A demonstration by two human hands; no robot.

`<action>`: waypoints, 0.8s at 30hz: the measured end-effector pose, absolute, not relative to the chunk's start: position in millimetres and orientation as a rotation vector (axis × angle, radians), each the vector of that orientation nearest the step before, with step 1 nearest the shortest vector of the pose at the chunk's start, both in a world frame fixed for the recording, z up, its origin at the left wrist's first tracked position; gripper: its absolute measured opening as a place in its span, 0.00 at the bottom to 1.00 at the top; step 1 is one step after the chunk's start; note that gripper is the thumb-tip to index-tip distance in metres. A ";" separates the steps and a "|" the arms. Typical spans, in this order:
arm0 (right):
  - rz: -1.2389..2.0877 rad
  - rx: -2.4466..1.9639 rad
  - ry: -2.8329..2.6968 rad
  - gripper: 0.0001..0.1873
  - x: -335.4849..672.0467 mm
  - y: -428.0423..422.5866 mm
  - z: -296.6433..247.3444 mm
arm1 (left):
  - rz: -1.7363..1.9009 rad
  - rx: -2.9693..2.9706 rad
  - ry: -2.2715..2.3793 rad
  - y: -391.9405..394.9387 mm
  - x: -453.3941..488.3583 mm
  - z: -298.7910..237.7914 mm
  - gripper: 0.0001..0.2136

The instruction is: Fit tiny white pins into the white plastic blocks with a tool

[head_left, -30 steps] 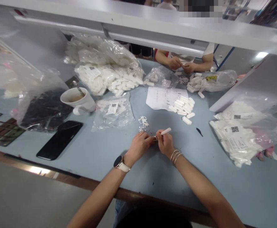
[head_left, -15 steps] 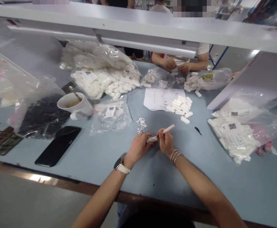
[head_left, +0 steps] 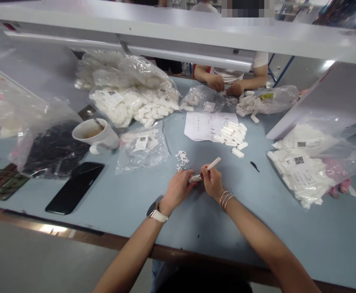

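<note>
My left hand (head_left: 179,186) is closed on a small white plastic piece (head_left: 194,178), gripped near one end just above the blue tabletop. In my right hand (head_left: 213,182) is a slim tool with a white handle (head_left: 214,163), held like a pen and slanting up to the right. The tool's tip meets the white piece or lies very close to it; the fingers hide the exact contact. A little pile of tiny white parts (head_left: 182,158) lies just beyond my left hand. Farther off, white plastic pieces (head_left: 232,134) are heaped beside a paper sheet (head_left: 200,126).
A white mug with a spoon (head_left: 103,140), a black phone (head_left: 74,188) and a bag of dark parts (head_left: 56,148) stand left. Bags of white pieces (head_left: 129,101) fill the back; another bag (head_left: 306,171) lies right. Across the table, another person's hands (head_left: 225,85) work below a shelf (head_left: 178,34).
The tool in my right hand has tilted and shifted slightly down and left. My left hand stays about where it was, still gripping the white piece.
</note>
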State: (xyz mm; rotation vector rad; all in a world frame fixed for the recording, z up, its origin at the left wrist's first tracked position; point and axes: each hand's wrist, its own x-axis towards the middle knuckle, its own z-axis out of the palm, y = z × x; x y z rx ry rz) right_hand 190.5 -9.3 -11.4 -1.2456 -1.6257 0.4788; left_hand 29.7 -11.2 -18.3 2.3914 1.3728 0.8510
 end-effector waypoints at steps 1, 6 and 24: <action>0.475 -1.251 -1.633 0.18 190.5 -9.2 -11.5 | 0.860 2.395 1.370 -11.1 29.6 -18.4 0.11; 0.427 -1.215 -1.687 0.17 190.8 -10.7 -11.4 | 0.838 2.400 1.366 -10.7 29.6 -18.3 0.12; 0.490 -1.210 -1.603 0.17 190.5 -10.7 -8.7 | 0.841 2.416 1.369 -10.6 28.9 -17.6 0.12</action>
